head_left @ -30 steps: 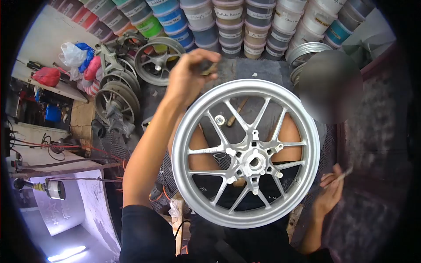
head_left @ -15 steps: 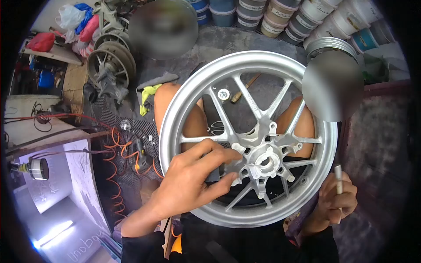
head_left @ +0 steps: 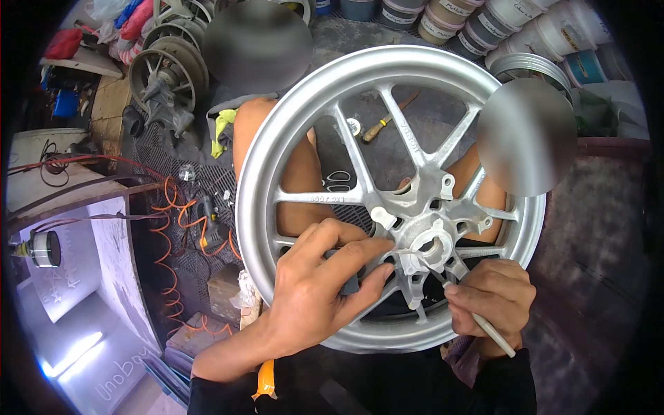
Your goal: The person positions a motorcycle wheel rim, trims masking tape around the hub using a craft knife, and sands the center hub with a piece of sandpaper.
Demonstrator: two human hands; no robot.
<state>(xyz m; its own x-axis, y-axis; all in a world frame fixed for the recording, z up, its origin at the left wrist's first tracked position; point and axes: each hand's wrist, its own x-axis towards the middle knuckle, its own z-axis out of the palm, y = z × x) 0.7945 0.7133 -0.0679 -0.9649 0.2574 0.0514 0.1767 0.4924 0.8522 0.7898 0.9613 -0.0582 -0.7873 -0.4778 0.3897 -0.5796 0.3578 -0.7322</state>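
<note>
While the right hand (head_left: 492, 296) pinches a slim, pale-handled tool (head_left: 494, 335) at the hub (head_left: 446, 238) of a satiny silver spoked wheel (head_left: 429, 183) above the person's bare legs (head_left: 301, 162), the left hand (head_left: 315, 283) curls alongside, its hold unclear. Labelled plastic tubs (head_left: 437, 28) edge the dark floor (head_left: 332, 43). Half a second ago, the tool was beyond the rim.

Labelled tubs (head_left: 440, 29) stand stacked at the upper right, near a silver rim (head_left: 529, 60). On the dark floor (head_left: 349, 34), a yellow-handled tool (head_left: 374, 131) lies just beside a small disc (head_left: 353, 127), with 2 loops (head_left: 339, 182) nearby. Left, a red bag (head_left: 63, 43) sits on a shelf (head_left: 88, 63); below, a tube light (head_left: 76, 354) glows.
</note>
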